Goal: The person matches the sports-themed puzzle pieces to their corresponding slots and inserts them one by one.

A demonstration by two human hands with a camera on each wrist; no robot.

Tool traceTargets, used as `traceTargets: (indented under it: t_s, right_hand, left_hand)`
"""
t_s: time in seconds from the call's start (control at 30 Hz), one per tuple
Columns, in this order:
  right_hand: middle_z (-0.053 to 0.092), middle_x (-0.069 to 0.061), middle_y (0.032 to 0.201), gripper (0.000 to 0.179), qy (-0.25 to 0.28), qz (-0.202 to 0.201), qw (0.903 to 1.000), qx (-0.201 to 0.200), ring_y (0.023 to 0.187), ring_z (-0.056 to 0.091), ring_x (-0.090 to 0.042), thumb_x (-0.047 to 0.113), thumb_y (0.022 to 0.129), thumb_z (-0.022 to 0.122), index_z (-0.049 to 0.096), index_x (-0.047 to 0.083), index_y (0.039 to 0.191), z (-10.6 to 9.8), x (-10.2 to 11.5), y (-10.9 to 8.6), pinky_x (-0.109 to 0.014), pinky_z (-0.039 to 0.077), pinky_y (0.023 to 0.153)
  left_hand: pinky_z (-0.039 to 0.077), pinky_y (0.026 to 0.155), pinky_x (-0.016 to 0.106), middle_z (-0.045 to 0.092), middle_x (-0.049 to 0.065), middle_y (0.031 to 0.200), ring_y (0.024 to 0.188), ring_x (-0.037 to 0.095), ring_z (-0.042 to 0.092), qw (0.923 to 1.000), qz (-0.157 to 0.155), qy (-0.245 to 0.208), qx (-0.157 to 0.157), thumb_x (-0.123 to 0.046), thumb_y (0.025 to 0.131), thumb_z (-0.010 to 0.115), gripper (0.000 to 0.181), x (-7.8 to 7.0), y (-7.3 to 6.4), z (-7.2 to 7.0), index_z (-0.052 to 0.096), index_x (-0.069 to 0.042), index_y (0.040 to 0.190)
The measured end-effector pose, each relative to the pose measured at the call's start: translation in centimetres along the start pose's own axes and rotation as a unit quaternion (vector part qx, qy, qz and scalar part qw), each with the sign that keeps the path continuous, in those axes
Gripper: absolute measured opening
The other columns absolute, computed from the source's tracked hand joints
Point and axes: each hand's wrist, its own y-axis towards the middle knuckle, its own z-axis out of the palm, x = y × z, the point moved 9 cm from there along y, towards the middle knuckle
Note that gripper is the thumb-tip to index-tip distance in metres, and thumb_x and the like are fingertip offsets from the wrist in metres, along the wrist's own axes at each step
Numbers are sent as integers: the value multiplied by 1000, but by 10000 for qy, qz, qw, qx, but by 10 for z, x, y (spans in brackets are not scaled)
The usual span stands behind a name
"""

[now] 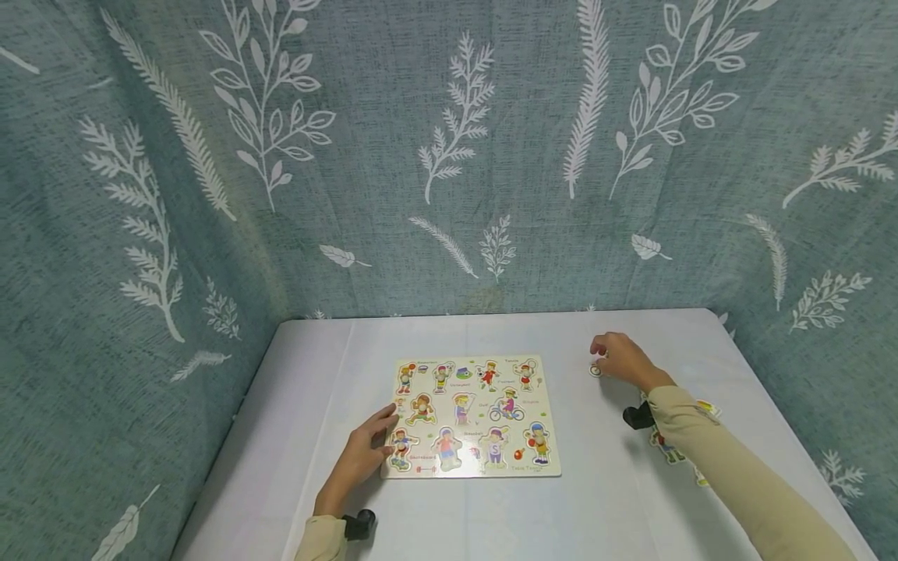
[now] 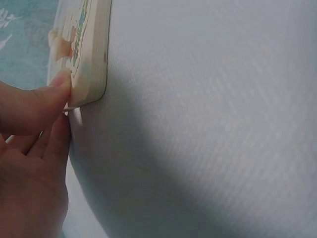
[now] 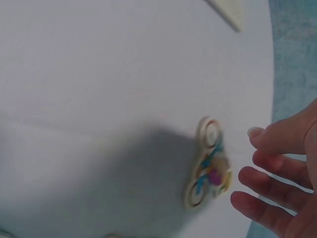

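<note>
Left: leaf-print curtain runs along that side of the white surface, with a stretch of cloth between surface edge and left hand. Left grip relaxed, not clenched: thumb and fingertip rest on the left margin of the puzzle board. Black wrist unit sits just behind that hand, at the sleeve.

Board lies flat, near edge well short of the bottom of the head view. Text I can read: "Volleyball", "Football", "Tennis", "Baseball", "Skateboard", "Table Tennis", plus an "S" on one shirt. Glare across the lower middle.

Then a wide run of cloth right of the board, up to the bicycle piece. Right hand is just beside it, grip released. Right wrist view shows the gap between fingertips and piece; head view mostly hides it and shows little more than a wheel. Piece is blurred.

Far right: more pieces partly under the right sleeve, short of the surface's right edge.

Only left wrist view gives board thickness and a rounded corner.
</note>
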Motion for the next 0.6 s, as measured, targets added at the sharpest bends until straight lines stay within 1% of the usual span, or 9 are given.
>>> traceTargets:
  t_s: [0.13, 0.33, 0.5, 0.6]
  right_hand:
    - [59, -13, 77, 11, 22, -8, 9999, -120, 71, 55, -27, -4, 75, 59, 65, -5, 84, 3, -10, -5, -43, 49, 63]
    - [57, -10, 72, 7, 184, 172, 9992, -316, 68, 53, -24, -9, 74, 60, 64, -4, 79, 10, -27, -12, -40, 48, 60]
    - [56, -9, 71, 3, 297, 120, 9978, -580, 66, 52, -22, -7, 78, 65, 63, -5, 79, 12, -31, -14, -39, 46, 59]
    - [55, -9, 71, 3, 262, 87, 9975, -658, 65, 51, -22, -4, 79, 66, 64, -4, 79, 14, -30, -13, -39, 45, 58]
  left_hand:
    - [38, 105, 42, 39, 9, 147, 133, 34, 37, 10000, 40, -28, 5, 16, 74, 66, 59, -1, 0, 0, 54, 3, 130]
    - [39, 105, 40, 39, 9, 148, 134, 33, 36, 9999, 23, -90, 40, 17, 75, 65, 59, 0, -2, 2, 53, 3, 131]
    - [39, 105, 41, 38, 8, 148, 134, 33, 36, 10000, 9, -32, 42, 16, 75, 65, 58, 1, -1, 1, 54, 2, 131]
    - [39, 105, 41, 39, 8, 148, 134, 33, 36, 10000, 15, -31, 18, 16, 75, 65, 58, 1, 0, 1, 54, 1, 130]
